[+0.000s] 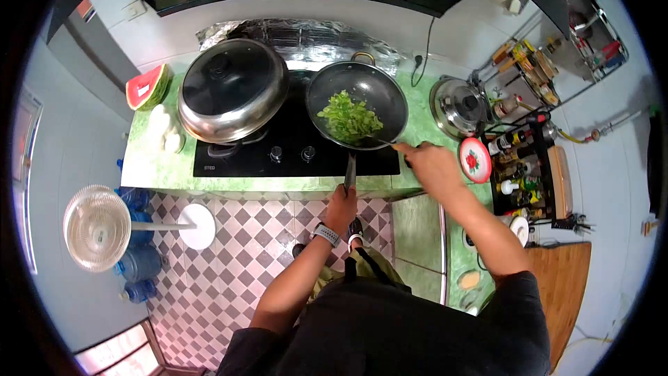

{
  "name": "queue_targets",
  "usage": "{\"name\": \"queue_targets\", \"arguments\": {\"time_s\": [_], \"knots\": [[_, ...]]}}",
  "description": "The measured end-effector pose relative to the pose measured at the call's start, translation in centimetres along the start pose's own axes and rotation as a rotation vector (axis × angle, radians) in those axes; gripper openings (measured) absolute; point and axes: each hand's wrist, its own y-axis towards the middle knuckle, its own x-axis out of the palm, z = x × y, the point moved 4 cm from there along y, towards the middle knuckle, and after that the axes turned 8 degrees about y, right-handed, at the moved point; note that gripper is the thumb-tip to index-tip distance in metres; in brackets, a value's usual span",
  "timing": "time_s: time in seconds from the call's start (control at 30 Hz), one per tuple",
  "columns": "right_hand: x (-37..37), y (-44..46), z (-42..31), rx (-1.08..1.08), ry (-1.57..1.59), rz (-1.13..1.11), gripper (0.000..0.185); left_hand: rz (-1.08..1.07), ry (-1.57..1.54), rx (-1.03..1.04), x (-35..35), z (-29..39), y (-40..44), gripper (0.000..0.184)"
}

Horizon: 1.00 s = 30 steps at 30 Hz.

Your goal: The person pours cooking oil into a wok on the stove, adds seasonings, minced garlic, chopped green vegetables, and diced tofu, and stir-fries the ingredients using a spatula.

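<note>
A dark wok [376, 87] sits on the right side of the black gas stove [236, 161], with chopped green vegetables [348, 118] heaped in its near left part. My left hand [341, 207] is closed round the wok's long handle [351, 170], which points toward me. My right hand [433, 167] grips the handle of a spatula [379, 141] at the wok's near right rim. The spatula's head is hidden among the greens, so its exact shape cannot be made out.
A large lidded pan [233, 90] stands on the left burner. Beside it are a cut watermelon [147, 88] and white eggs or bulbs. To the right are a kettle [459, 106], a red-rimmed plate [474, 160] and a bottle rack [522, 167]. A fan [97, 228] stands left.
</note>
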Motion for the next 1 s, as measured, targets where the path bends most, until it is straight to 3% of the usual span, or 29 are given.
{"name": "queue_targets", "arguments": {"time_s": [0.13,0.27,0.33,0.37,0.43,0.57,0.7,0.8,0.9,1.0], "knots": [[2.1,3.5,-1.6,0.194,0.075,0.097,0.035,-0.050,-0.139,-0.048,-0.5,3.3,-2.4,0.028],[-0.6,0.0,-2.5,0.304,0.124,0.171,0.033,-0.078,-0.251,0.003,-0.9,3.2,-2.6,0.022],[0.5,-1.6,-4.0,0.361,0.128,-0.023,0.049,0.003,-0.247,0.054,-0.7,1.2,-1.4,0.027],[1.2,-1.3,-4.9,0.346,0.172,-0.032,0.046,-0.003,-0.236,0.062,-0.9,2.0,-1.6,0.027],[4.1,0.5,-5.9,0.358,0.279,0.058,0.044,-0.106,-0.302,-0.045,-0.9,3.0,-2.5,0.034],[4.5,2.5,-2.3,0.382,0.276,0.108,0.043,-0.114,-0.290,-0.149,-1.3,4.6,-3.5,0.032],[0.2,-1.2,3.1,0.297,0.149,0.102,0.045,-0.083,-0.341,-0.150,-1.4,4.9,-3.8,0.031],[1.1,-0.4,5.1,0.180,0.065,-0.004,0.034,-0.041,-0.245,-0.193,-1.6,5.4,-4.3,0.029],[5.7,3.4,5.6,0.033,0.070,0.194,0.032,0.019,-0.237,-0.151,-1.4,5.3,-3.9,0.022],[4.8,5.3,7.3,0.014,0.041,0.189,0.041,0.080,-0.100,-0.117,-2.0,4.5,-3.4,0.026]]}}
